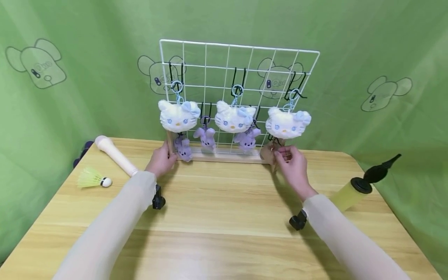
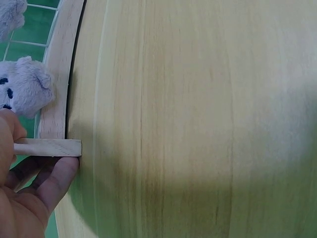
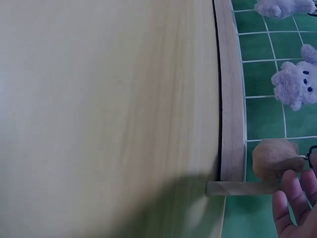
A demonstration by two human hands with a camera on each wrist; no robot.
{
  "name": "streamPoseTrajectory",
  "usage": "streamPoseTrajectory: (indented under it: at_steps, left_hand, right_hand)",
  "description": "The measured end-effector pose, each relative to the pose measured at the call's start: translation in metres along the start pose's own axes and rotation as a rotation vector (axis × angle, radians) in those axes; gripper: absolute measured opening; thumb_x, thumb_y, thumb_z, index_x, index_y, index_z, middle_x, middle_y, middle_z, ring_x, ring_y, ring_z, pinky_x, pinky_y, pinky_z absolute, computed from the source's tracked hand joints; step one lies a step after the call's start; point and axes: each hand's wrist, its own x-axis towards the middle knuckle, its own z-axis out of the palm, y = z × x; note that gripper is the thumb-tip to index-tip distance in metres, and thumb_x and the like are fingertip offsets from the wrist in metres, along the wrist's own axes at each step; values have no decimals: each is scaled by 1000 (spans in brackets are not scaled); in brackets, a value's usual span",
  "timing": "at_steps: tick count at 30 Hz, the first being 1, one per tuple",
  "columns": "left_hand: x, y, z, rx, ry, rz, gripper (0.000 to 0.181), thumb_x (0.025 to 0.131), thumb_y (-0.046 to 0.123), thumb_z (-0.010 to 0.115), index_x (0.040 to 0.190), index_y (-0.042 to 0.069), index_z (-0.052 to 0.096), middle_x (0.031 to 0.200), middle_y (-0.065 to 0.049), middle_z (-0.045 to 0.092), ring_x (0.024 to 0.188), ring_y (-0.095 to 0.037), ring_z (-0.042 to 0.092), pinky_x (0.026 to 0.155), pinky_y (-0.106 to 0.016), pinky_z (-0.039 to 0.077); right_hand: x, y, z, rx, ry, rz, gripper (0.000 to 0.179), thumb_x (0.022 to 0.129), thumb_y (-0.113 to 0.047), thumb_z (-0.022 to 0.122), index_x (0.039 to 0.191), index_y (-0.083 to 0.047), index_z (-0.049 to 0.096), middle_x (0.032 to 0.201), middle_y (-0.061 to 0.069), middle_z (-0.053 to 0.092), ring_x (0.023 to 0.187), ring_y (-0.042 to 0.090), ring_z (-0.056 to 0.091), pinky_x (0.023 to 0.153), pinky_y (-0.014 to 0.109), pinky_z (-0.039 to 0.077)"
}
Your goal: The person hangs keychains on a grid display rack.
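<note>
A white wire grid rack (image 1: 217,86) stands on a wooden base (image 1: 224,156) at the back of the table. My left hand (image 1: 161,159) grips the wooden end piece (image 2: 49,148) at its left, thumb on one side and fingers on the other. At the right end, my right hand (image 1: 293,163) pinches at the top of a brown fluffy charm (image 3: 275,159), by its dark clasp; the exact contact is partly hidden. Three white cat plushes (image 1: 179,116) hang from black hooks (image 1: 239,77). Lower down hang three purple plush charms (image 1: 205,138).
To the left lie a pale pink bottle-shaped object (image 1: 115,153) and a yellow shuttlecock (image 1: 92,179). A yellow cylinder with a black cap (image 1: 351,192) is beside my right forearm, a black nozzle near it. Green curtain (image 1: 385,128) surrounds the table (image 1: 224,206).
</note>
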Motion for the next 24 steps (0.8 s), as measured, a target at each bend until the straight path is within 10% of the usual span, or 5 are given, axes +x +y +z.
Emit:
streamPoseTrajectory:
  at_steps: [16, 24]
  left_hand:
    - [-1, -4, -1, -3, -6, 6, 31, 105, 9, 49, 133, -4, 46, 101, -23, 65, 73, -22, 61, 64, -29, 58]
    - [-13, -14, -10, 34, -25, 61, 34, 107, 12, 49, 133, -10, 48, 112, -31, 67, 88, -34, 70, 71, -36, 65]
  right_hand:
    - [-28, 2, -21, -121, -118, -228, 13, 103, -9, 63, 108, 2, 68, 103, 17, 70, 88, 12, 60, 71, 8, 52]
    - [-39, -14, -23, -278, -257, -474, 16, 104, -17, 64, 114, -6, 69, 110, 9, 70, 102, 26, 68, 89, 49, 63]
